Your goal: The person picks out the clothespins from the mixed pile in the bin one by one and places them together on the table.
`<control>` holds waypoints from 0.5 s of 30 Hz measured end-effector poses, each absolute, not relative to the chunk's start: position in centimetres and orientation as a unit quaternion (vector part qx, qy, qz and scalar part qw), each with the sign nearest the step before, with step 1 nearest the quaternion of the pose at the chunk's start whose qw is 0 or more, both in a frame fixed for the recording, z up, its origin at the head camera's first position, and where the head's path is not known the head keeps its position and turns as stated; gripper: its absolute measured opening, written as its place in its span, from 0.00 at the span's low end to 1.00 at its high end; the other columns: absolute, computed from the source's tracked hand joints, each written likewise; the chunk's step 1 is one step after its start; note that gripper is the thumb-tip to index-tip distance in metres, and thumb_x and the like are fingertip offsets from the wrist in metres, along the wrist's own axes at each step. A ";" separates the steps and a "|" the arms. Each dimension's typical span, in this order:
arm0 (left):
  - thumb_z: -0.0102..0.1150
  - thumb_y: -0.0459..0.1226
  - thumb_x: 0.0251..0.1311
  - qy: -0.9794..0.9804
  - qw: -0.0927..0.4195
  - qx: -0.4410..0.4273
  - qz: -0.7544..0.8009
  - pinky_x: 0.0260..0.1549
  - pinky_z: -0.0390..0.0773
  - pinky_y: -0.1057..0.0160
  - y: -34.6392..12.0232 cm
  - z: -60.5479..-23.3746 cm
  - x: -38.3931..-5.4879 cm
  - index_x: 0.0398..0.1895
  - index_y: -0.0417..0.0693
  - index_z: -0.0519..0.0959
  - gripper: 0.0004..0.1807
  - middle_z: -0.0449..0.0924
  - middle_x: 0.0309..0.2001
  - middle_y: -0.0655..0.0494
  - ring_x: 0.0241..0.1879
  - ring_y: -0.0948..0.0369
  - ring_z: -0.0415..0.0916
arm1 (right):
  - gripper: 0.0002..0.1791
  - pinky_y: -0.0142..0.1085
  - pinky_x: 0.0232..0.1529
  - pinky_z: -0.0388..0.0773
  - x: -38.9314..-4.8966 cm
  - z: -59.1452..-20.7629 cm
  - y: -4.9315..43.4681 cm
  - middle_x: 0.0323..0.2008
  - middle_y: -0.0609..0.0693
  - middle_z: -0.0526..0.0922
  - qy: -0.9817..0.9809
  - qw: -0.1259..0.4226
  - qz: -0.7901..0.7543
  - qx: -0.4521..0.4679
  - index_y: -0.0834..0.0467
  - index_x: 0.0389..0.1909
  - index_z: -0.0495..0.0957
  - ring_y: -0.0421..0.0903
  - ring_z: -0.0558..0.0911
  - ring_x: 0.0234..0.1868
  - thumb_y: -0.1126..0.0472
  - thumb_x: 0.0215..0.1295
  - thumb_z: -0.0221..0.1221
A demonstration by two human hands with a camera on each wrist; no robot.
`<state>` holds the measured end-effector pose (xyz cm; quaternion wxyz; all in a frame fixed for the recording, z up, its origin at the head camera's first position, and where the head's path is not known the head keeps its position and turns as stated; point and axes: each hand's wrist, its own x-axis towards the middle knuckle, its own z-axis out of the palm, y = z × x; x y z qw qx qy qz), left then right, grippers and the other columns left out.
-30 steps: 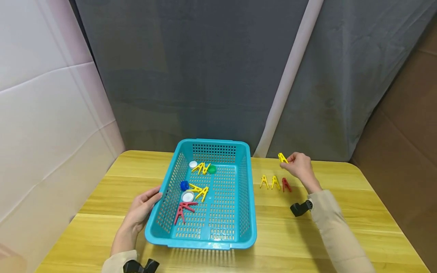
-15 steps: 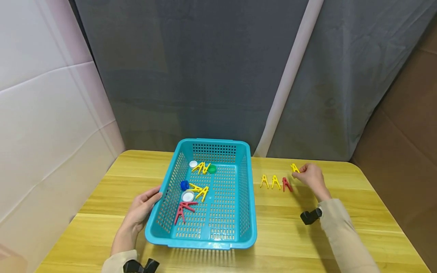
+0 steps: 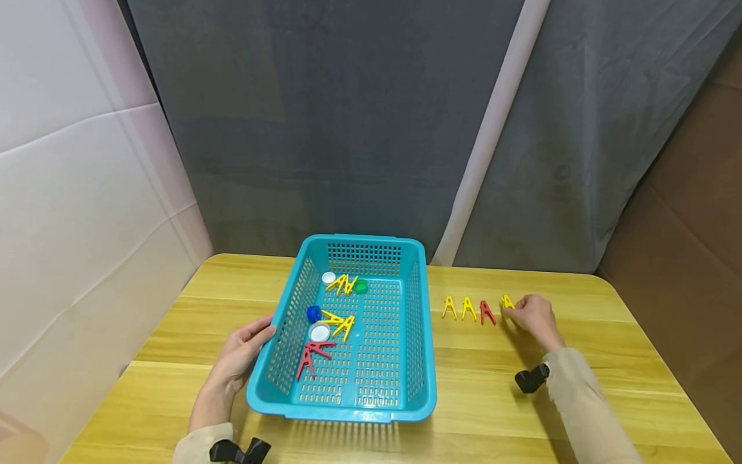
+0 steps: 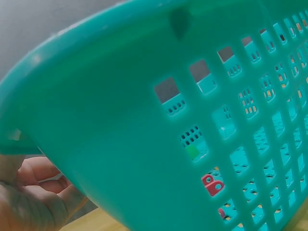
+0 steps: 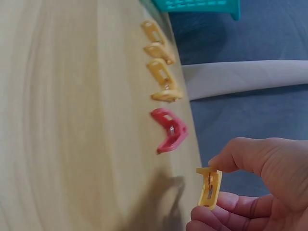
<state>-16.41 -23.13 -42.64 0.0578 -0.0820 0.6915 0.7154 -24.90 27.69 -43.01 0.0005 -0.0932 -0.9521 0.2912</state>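
My right hand (image 3: 536, 319) pinches a yellow clothespin (image 5: 210, 188) between thumb and fingers, low over the table's right side. To its left, a red clothespin (image 3: 487, 312) and two yellow clothespins (image 3: 469, 309) stand in a row, legs toward me. A turquoise perforated basket (image 3: 430, 361) occupies the middle; my left hand (image 3: 234, 361) grips its left rim. Inside lie red clothespins (image 3: 306, 362), several yellow clothespins (image 3: 344, 327), a blue cap (image 3: 313, 314), a green cap (image 3: 361, 286) and two white caps (image 3: 319, 332). Whether the held clothespin touches the table, I cannot tell.
The wooden table (image 3: 580, 399) has rounded far corners. A grey curtain (image 3: 348, 129) with a pale diagonal strip (image 3: 493, 129) hangs behind it. A white sheet (image 3: 87, 193) flanks the left and a brown panel (image 3: 684, 212) the right.
My right hand has moved right and down toward the table with the yellow clothespin, to the right of the red one. My left hand and the basket have stayed put.
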 end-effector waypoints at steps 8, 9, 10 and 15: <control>0.51 0.34 0.66 0.685 0.058 -0.073 0.723 0.37 0.81 0.62 -23.1 -42.6 -16.3 0.67 0.28 0.57 0.30 0.80 0.44 0.53 0.37 0.63 0.80 | 0.15 0.34 0.21 0.66 -24.7 -43.9 27.9 0.20 0.52 0.73 -0.952 -0.018 0.285 -0.110 0.63 0.22 0.73 0.46 0.71 0.22 0.56 0.56 0.62; 0.51 0.34 0.66 0.684 0.058 -0.073 0.723 0.37 0.81 0.62 -23.1 -42.6 -16.3 0.66 0.28 0.58 0.30 0.80 0.44 0.53 0.37 0.63 0.80 | 0.15 0.34 0.21 0.66 -24.7 -43.9 27.9 0.20 0.52 0.73 -0.951 -0.020 0.288 -0.110 0.63 0.22 0.73 0.46 0.71 0.22 0.56 0.56 0.62; 0.51 0.34 0.66 0.685 0.058 -0.071 0.723 0.37 0.81 0.62 -23.2 -42.6 -16.3 0.66 0.28 0.57 0.30 0.80 0.44 0.53 0.37 0.63 0.80 | 0.15 0.34 0.21 0.66 -24.6 -44.0 27.9 0.19 0.51 0.73 -0.951 -0.021 0.288 -0.110 0.63 0.22 0.73 0.46 0.71 0.22 0.56 0.56 0.62; 0.51 0.34 0.65 0.686 0.057 -0.068 0.722 0.37 0.82 0.62 -23.2 -42.7 -16.3 0.66 0.27 0.57 0.30 0.80 0.44 0.53 0.37 0.62 0.80 | 0.15 0.34 0.20 0.66 -24.7 -44.3 27.9 0.18 0.51 0.73 -0.952 -0.016 0.286 -0.106 0.63 0.20 0.73 0.45 0.71 0.20 0.56 0.55 0.62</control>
